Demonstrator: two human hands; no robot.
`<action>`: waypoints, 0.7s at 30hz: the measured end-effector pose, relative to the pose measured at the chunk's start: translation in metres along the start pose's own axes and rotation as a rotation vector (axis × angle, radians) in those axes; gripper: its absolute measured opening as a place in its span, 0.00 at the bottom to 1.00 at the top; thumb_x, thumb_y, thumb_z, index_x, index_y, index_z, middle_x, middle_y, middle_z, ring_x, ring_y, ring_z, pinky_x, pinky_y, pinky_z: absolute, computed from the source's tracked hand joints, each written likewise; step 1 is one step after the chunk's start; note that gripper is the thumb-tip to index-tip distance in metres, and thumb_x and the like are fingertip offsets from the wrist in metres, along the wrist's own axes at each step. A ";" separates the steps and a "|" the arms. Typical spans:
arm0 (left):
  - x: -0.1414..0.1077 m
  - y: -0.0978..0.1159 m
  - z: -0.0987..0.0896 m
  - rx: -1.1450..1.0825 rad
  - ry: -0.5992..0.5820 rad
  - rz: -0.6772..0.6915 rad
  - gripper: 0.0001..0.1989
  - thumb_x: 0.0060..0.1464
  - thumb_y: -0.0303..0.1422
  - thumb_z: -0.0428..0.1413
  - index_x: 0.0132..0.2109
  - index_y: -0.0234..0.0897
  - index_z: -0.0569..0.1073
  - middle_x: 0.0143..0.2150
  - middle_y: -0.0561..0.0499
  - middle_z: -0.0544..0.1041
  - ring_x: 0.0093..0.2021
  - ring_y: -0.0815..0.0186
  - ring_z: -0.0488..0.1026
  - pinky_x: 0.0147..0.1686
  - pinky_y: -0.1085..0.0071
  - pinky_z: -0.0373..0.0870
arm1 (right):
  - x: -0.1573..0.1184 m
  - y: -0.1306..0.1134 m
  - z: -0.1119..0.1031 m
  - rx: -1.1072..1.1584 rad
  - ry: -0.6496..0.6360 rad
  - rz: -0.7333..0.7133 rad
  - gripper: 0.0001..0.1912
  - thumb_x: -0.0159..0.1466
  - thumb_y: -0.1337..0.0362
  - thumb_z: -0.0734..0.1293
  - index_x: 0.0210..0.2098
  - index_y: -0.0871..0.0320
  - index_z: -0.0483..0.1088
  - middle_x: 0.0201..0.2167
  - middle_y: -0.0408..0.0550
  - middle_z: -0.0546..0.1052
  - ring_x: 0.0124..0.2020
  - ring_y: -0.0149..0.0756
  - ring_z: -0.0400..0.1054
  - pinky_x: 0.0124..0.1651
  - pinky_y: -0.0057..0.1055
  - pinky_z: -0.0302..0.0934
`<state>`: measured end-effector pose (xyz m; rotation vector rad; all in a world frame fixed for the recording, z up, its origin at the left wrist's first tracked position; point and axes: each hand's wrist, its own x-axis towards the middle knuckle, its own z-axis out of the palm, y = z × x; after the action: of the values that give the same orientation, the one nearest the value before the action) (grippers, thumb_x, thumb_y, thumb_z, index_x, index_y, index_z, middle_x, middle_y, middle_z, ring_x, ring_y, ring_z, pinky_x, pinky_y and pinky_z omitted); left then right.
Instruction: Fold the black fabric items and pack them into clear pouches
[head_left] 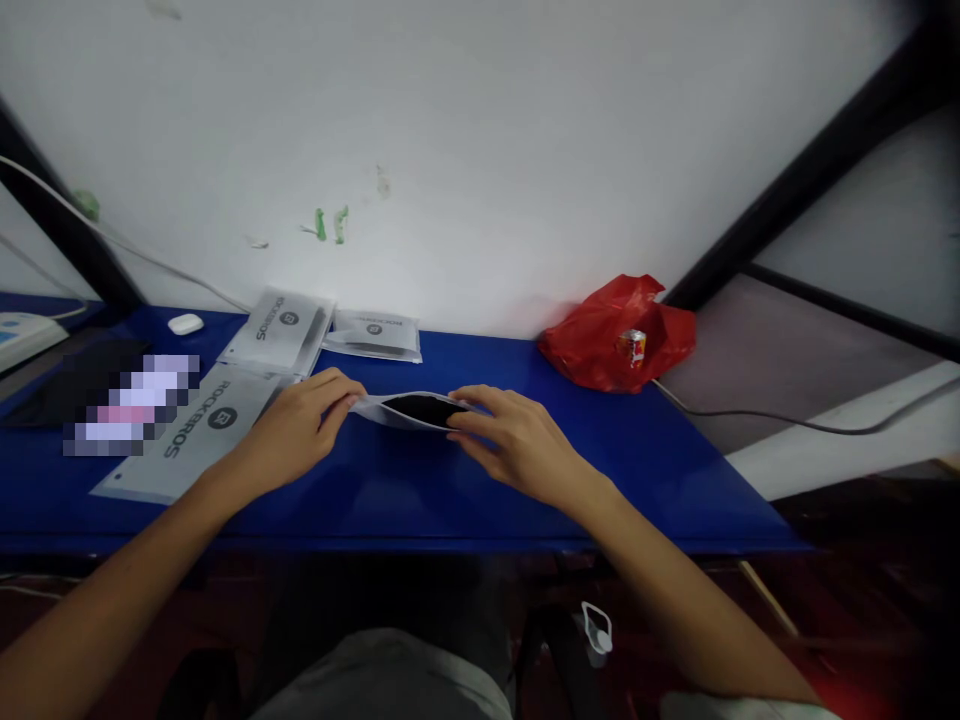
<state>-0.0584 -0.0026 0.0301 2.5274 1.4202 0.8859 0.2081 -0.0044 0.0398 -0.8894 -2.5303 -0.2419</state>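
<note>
A translucent plastic bag (375, 412) is held up above the blue table, its mouth gaping toward me with something black visible inside. My left hand (311, 415) pinches the bag's left corner between thumb and fingers. On the right side, my right hand (517, 435) grips the bag's edge, with some fingers at the opening. Left of my left hand lies a large frosted ROCKBROS bag (187, 440). Behind it rests a pile of similar ROCKBROS bags (277, 325), and a smaller frosted bag (373, 333) lies beside that pile near the wall.
A crumpled red plastic bag (615, 330) sits at the back right, with a cable (787, 425) running off beside it. A white earbud case (186, 324) and a blurred phone-like thing (135, 400) lie on the left. The blue table's (420, 510) front edge is close to my lap.
</note>
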 end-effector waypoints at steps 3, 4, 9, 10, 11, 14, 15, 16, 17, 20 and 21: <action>0.001 0.001 -0.002 -0.018 -0.007 -0.016 0.14 0.63 0.34 0.42 0.42 0.40 0.71 0.41 0.50 0.75 0.40 0.64 0.72 0.42 0.67 0.68 | 0.002 0.000 0.000 0.009 0.019 -0.013 0.09 0.65 0.65 0.61 0.41 0.56 0.72 0.48 0.53 0.72 0.41 0.36 0.69 0.41 0.33 0.62; 0.001 0.001 -0.002 -0.023 -0.011 -0.022 0.14 0.62 0.34 0.42 0.42 0.39 0.71 0.41 0.50 0.75 0.40 0.64 0.72 0.42 0.67 0.68 | 0.003 0.000 0.000 0.010 -0.001 -0.014 0.09 0.65 0.65 0.61 0.40 0.56 0.73 0.48 0.53 0.72 0.41 0.36 0.69 0.41 0.34 0.62; 0.001 -0.001 0.001 -0.037 -0.016 -0.021 0.14 0.62 0.34 0.42 0.42 0.39 0.72 0.41 0.51 0.75 0.40 0.65 0.72 0.42 0.67 0.68 | 0.008 0.000 -0.002 0.018 -0.144 0.043 0.10 0.65 0.65 0.61 0.38 0.57 0.74 0.45 0.52 0.72 0.38 0.36 0.69 0.40 0.34 0.61; 0.001 -0.002 0.002 -0.043 -0.009 -0.014 0.14 0.62 0.34 0.42 0.42 0.39 0.72 0.41 0.51 0.75 0.39 0.65 0.72 0.42 0.67 0.69 | 0.009 0.000 -0.002 0.021 -0.168 0.056 0.11 0.65 0.64 0.60 0.38 0.57 0.74 0.44 0.52 0.72 0.38 0.35 0.68 0.40 0.34 0.61; 0.000 -0.002 0.002 -0.049 -0.003 -0.008 0.14 0.62 0.34 0.42 0.42 0.39 0.72 0.41 0.50 0.75 0.39 0.65 0.72 0.42 0.67 0.69 | 0.010 0.000 -0.002 0.023 -0.193 0.069 0.11 0.66 0.64 0.60 0.38 0.58 0.74 0.44 0.52 0.72 0.37 0.35 0.68 0.40 0.34 0.61; 0.000 -0.003 0.004 -0.068 0.003 0.004 0.13 0.62 0.33 0.43 0.41 0.39 0.71 0.40 0.51 0.74 0.38 0.66 0.72 0.40 0.68 0.69 | 0.011 0.003 -0.002 0.011 -0.258 0.107 0.13 0.66 0.61 0.60 0.36 0.58 0.75 0.41 0.52 0.72 0.37 0.36 0.68 0.39 0.35 0.61; 0.000 -0.003 0.004 -0.072 0.002 0.005 0.12 0.62 0.33 0.43 0.41 0.39 0.71 0.39 0.51 0.74 0.38 0.66 0.72 0.39 0.68 0.69 | 0.011 0.004 -0.003 0.002 -0.269 0.120 0.14 0.66 0.59 0.60 0.36 0.58 0.75 0.40 0.53 0.72 0.36 0.37 0.68 0.39 0.36 0.61; 0.000 -0.003 0.004 -0.075 0.002 0.005 0.12 0.63 0.33 0.43 0.41 0.39 0.71 0.39 0.51 0.74 0.37 0.66 0.72 0.38 0.69 0.69 | 0.011 0.004 -0.004 -0.007 -0.272 0.130 0.14 0.66 0.58 0.61 0.35 0.58 0.75 0.40 0.53 0.72 0.36 0.38 0.68 0.39 0.36 0.61; -0.001 -0.003 0.005 -0.077 0.004 0.003 0.12 0.63 0.33 0.43 0.41 0.39 0.71 0.39 0.50 0.74 0.37 0.66 0.72 0.37 0.69 0.69 | 0.011 0.005 -0.005 -0.014 -0.264 0.137 0.15 0.65 0.57 0.61 0.35 0.58 0.75 0.39 0.53 0.73 0.36 0.38 0.68 0.39 0.37 0.61; 0.000 -0.002 0.005 -0.085 0.008 -0.009 0.12 0.63 0.32 0.43 0.41 0.38 0.71 0.39 0.51 0.74 0.36 0.66 0.72 0.37 0.69 0.69 | 0.013 0.002 -0.008 -0.014 -0.145 0.131 0.15 0.65 0.55 0.61 0.35 0.58 0.75 0.40 0.53 0.73 0.37 0.39 0.68 0.40 0.38 0.62; 0.000 -0.001 0.006 -0.089 0.006 -0.011 0.12 0.62 0.32 0.43 0.41 0.38 0.71 0.39 0.51 0.74 0.37 0.67 0.72 0.37 0.69 0.69 | 0.015 0.000 -0.008 -0.007 -0.091 0.117 0.15 0.64 0.54 0.62 0.37 0.58 0.74 0.42 0.54 0.73 0.40 0.40 0.67 0.42 0.39 0.62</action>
<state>-0.0560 -0.0009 0.0253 2.4516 1.3633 0.9343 0.2008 0.0018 0.0544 -1.0699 -2.5497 -0.1775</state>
